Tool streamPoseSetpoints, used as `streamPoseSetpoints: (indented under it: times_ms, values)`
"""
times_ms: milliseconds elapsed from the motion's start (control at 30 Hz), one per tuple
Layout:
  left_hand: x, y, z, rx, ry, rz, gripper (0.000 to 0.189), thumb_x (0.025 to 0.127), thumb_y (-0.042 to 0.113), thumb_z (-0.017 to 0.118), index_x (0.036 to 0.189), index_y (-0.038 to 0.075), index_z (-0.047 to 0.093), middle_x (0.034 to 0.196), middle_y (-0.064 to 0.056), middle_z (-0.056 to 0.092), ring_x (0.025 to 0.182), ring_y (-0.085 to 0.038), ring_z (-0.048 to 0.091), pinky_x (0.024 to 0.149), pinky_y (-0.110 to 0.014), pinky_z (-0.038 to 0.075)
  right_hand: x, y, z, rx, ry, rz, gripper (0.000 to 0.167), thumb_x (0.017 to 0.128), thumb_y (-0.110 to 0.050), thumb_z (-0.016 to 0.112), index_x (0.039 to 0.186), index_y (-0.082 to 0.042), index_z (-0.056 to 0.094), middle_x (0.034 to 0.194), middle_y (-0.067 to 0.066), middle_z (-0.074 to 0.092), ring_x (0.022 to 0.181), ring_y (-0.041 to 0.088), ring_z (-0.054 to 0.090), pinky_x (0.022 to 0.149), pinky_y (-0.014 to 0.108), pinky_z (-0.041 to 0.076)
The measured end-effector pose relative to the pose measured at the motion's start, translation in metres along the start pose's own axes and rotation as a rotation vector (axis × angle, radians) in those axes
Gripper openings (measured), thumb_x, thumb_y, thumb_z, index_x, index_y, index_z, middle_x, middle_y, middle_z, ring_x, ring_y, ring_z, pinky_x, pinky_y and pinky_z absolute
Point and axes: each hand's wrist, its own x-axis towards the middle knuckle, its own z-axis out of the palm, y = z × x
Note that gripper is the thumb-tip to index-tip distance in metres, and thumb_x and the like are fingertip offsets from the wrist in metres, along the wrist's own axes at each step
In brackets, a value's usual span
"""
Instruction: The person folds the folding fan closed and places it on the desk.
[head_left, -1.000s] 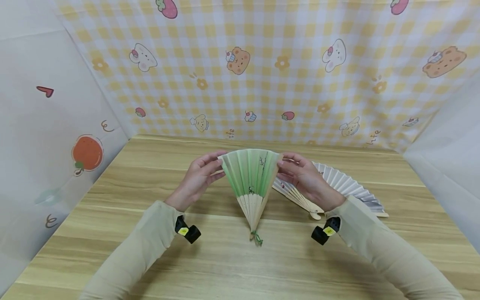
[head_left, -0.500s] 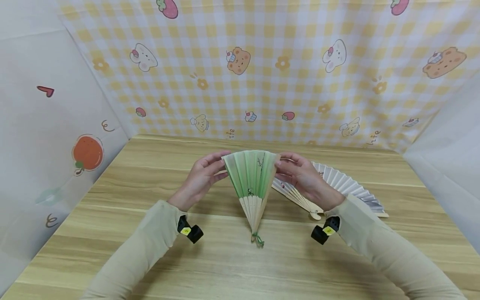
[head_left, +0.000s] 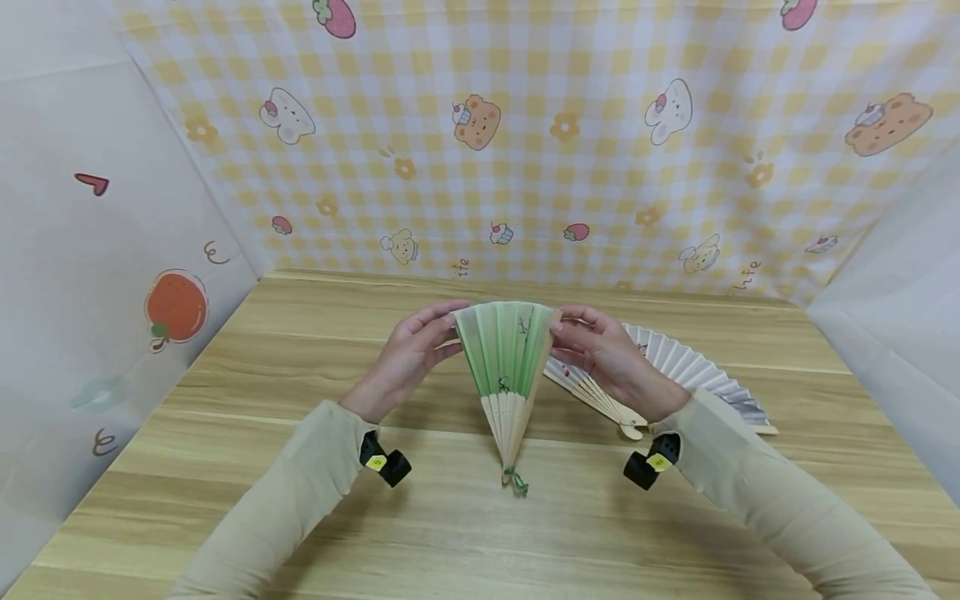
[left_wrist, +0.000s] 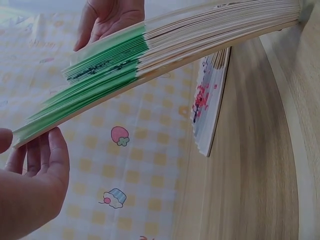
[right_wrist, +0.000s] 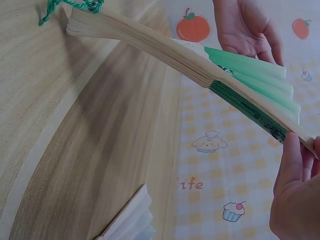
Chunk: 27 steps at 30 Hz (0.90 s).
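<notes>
**Left hand has come inward, to the right, and the green fan is narrower**

Nearest, the fan's green cord hangs at its pivot end, over the middle of the bench; whether that end touches the wood I cannot tell. Beyond it the wooden ribs widen toward the half-spread leaf.

At the leaf's far corners, each grip is narrowed to a thin pinch: the left hand holds the left edge between thumb and fingers, the right hand the right edge likewise. Folding seems the step in hand. Best, I judge, to draw both edges together evenly, pinch the stiff outer ribs lightly rather than the leaf, and let each pleat drop into its crease.

To the right, partly behind the right hand, a white fan lies spread; farther off hangs a checked cloth.
</notes>
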Motion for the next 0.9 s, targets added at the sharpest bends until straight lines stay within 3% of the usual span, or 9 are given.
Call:
streamPoseSetpoints:
  times_ms: [633,900]
  values:
    - [0.0031,-0.0005,0.0069,0.003,0.017,-0.029,0.038,0.092,0.004,0.042,0.128,-0.008,0.036,0.105,-0.003,0.053,0.096,-0.016,0.053,0.086,-0.031,0.044,0.0037,0.0029,0.005,-0.008,0.023,-0.01,0.011,0.087,0.001,0.052,0.094,-0.007,0.054,0.088,0.003,0.057,0.08,0.014,0.06,0.075,0.028,0.05]
    - [0.0052,-0.0008,0.0096,-0.007,0.032,-0.035,0.031,0.091,0.003,0.043,0.122,-0.003,0.045,0.104,-0.003,0.055,0.095,-0.016,0.053,0.085,-0.03,0.045,0.006,0.0045,0.0062,-0.045,0.068,-0.005,0.012,0.086,-0.002,0.056,0.096,-0.008,0.053,0.093,0.002,0.054,0.083,0.012,0.058,0.078,0.029,0.049]
